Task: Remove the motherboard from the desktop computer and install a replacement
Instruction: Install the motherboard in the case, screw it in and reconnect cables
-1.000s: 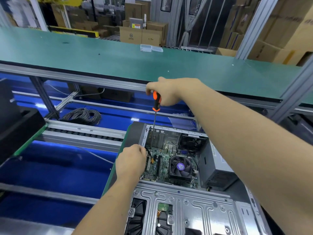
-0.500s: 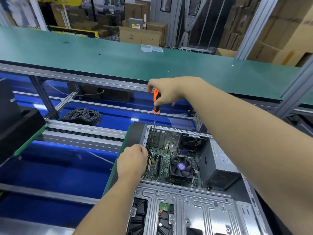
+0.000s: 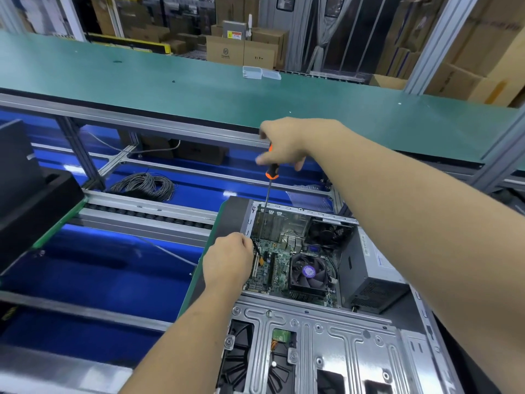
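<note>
An open desktop computer case [image 3: 312, 331] lies on its side in front of me. Inside it sits the green motherboard [image 3: 279, 264] with a black CPU fan [image 3: 309, 273] and a grey power supply [image 3: 369, 280] to its right. My right hand [image 3: 287, 145] grips the orange-and-black handle of a long screwdriver [image 3: 268, 194], held upright with the shaft reaching down to the board's far left corner. My left hand [image 3: 227, 261] is closed at the board's left edge, steadying the lower shaft; the tip is hidden behind it.
A long green workbench [image 3: 199, 89] runs across behind the case, with small clear plastic boxes [image 3: 260, 72] on it. A coil of grey cable [image 3: 145, 184] lies on the blue lower shelf. A black case [image 3: 25, 194] stands at the left. Cardboard boxes fill the background.
My right hand's fingers have shifted around the screwdriver handle, as in turning it. The left hand has stayed at the board's edge.
</note>
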